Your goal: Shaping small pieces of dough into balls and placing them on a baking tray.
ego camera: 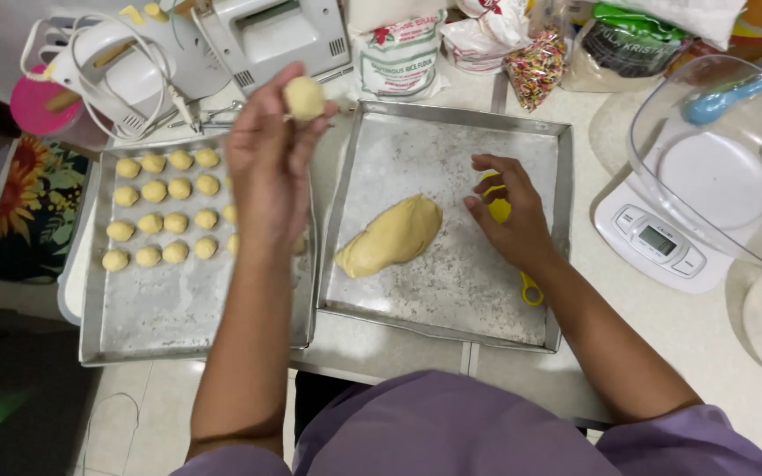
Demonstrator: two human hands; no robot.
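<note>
My left hand (268,167) is raised over the left metal tray (178,313) and pinches a small round dough ball (303,97) at its fingertips. Rows of several dough balls (162,219) lie on that tray's far half. My right hand (511,214) rests in the right metal tray (451,295) and grips a yellow measuring spoon (531,288), whose handle end sticks out below the wrist. A large lump of pale yellow dough (392,236) lies in the right tray, just left of my right hand.
A white hand mixer (125,66) and its cord lie behind the left tray. Bags of flour (397,53) and sprinkles (535,69) stand at the back. A white kitchen scale (663,242) with a clear bowl (734,167) sits at right. A floral mat (33,207) lies far left.
</note>
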